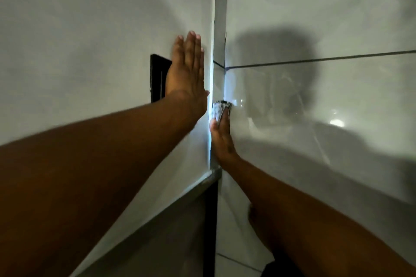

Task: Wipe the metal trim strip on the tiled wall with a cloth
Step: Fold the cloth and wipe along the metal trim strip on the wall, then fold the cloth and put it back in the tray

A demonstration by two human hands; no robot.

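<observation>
A thin bright metal trim strip (212, 36) runs vertically up the outer corner where two wall faces meet. My left hand (186, 69) lies flat with fingers together against the plain wall just left of the strip, holding nothing. My right hand (221, 139) presses a small grey-and-white cloth (220, 109) against the narrow tiled face beside the strip, fingers pointing up. The cloth sticks out above my fingertips and touches the corner edge.
Glossy grey tiles (315, 101) with dark grout lines cover the wall to the right. A dark rectangular recess (157, 78) sits in the left wall behind my left hand. A horizontal metal ledge (209, 177) crosses below, with a dark gap under it.
</observation>
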